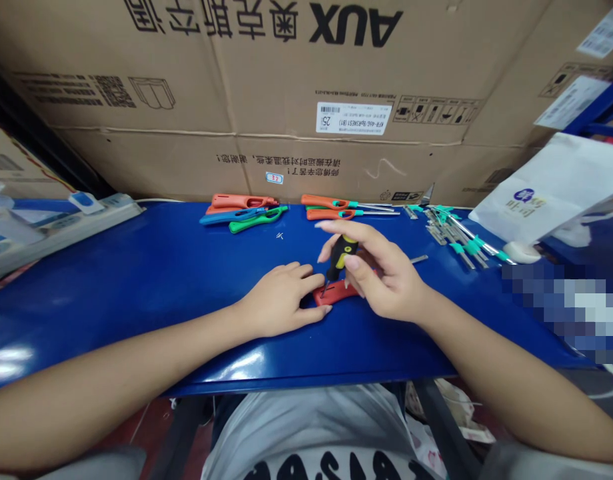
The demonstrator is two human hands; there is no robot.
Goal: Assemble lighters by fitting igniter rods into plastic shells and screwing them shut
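Observation:
A red gas lighter [331, 293] lies flat on the blue table, in front of my body. My left hand [281, 300] rests on the table, with its fingers and thumb closed around the lighter's left end. My right hand [386, 273] grips a black and yellow screwdriver [342, 255], held near upright over the lighter. The screwdriver's tip meets the lighter's upper face near its left end; whether it sits in a screw is too small to tell. My right hand hides the lighter's right part, and a metal piece [419, 259] shows beyond it.
Red, blue and green lighter bodies [244, 212] lie at the back, beside two orange lighters with metal tubes [331, 214]. Several metal tubes with green parts [456, 233] are piled at right. A large cardboard box [266, 100] stands behind; a power strip [106, 210] lies left, a white bag [546, 187] right.

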